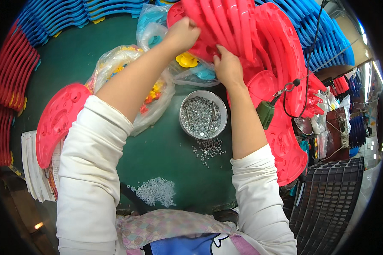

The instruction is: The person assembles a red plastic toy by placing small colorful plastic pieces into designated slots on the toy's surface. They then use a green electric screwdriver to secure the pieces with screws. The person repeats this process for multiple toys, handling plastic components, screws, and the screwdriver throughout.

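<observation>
At the back, my left hand (184, 35) is closed against the stacked red plastic parts (232, 27); whatever its curled fingers hold is hidden. Just right of it and nearer, my right hand (228, 68) has thumb and forefinger at the rim of a red plastic part (205, 52), which they appear to grip. A yellow flower-shaped piece (186, 60) lies below my hands, beside a clear bag with blue pieces (206, 73). Between my forearms stands a metal bowl (184, 123) of small hardware, with several long metal bits on top.
A plastic bag (159, 100) of small coloured pieces lies under my left forearm. Loose washers (156, 191) and small screws (208, 149) are scattered on the green table (157, 151). A green power screwdriver (266, 114) hangs near my right forearm. Blue stacks (59, 19) and red stacks (15, 68) line the edges.
</observation>
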The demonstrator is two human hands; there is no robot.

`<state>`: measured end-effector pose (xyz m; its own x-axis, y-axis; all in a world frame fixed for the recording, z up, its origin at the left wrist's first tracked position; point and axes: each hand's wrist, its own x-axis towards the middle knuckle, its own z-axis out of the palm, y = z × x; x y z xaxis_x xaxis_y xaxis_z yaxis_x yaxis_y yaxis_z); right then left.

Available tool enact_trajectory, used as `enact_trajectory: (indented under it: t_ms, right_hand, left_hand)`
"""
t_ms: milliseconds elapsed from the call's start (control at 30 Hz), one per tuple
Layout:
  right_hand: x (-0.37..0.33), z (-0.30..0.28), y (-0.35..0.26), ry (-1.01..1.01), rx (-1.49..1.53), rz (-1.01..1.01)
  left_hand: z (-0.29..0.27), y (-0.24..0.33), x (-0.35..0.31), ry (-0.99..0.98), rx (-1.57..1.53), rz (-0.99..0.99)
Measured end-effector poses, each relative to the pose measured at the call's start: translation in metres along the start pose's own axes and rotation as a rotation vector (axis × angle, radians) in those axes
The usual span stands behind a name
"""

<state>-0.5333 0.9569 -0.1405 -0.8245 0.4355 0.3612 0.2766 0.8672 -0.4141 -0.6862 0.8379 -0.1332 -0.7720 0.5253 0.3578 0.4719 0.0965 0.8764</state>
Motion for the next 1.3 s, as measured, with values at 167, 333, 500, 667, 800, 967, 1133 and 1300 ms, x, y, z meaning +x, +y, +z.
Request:
enact_trajectory:
  t_ms: [167, 333, 500, 667, 800, 967, 1133, 1300]
  right_hand:
    - [0.01, 0.02, -0.004, 0.005, 0.185, 0.027]
    - [0.004, 0.056, -0.044, -0.037, 0.389, -0.212]
    - [0.039, 0.126, -0.033, -0.299, 0.231, -0.153]
    - [0.066, 0.123, -0.041, 0.195, 0.345, -0.403]
    - [0.08, 0.122, -0.043, 0.033, 0.484, -0.27]
    - [0.072, 0.137, -0.04, -0.07, 0.206, -0.306]
    - [0.075, 0.11, -0.036, -0.307, 0.536, -0.235]
    - [0.074, 0.097, -0.031, -0.415, 0.525, 0.065]
  left_hand:
    - [-0.019, -0.056, -0.05, -0.033, 0.795, 0.081]
    - [-0.022, -0.054, -0.028, -0.088, 1.085, -0.005]
    - [-0.036, -0.074, 0.016, 0.176, 1.001, 0.201]
    - [-0.079, -0.093, 0.007, 0.312, 0.759, -0.103]
    - [-0.127, -0.126, 0.061, 0.455, 0.39, -0.26]
    - [-0.114, -0.191, 0.092, 0.327, -0.086, -0.508]
    - [-0.084, -0.116, 0.067, 0.003, -0.507, -0.309]
    - [-0.089, -0.045, 0.031, 0.248, 0.086, 0.022]
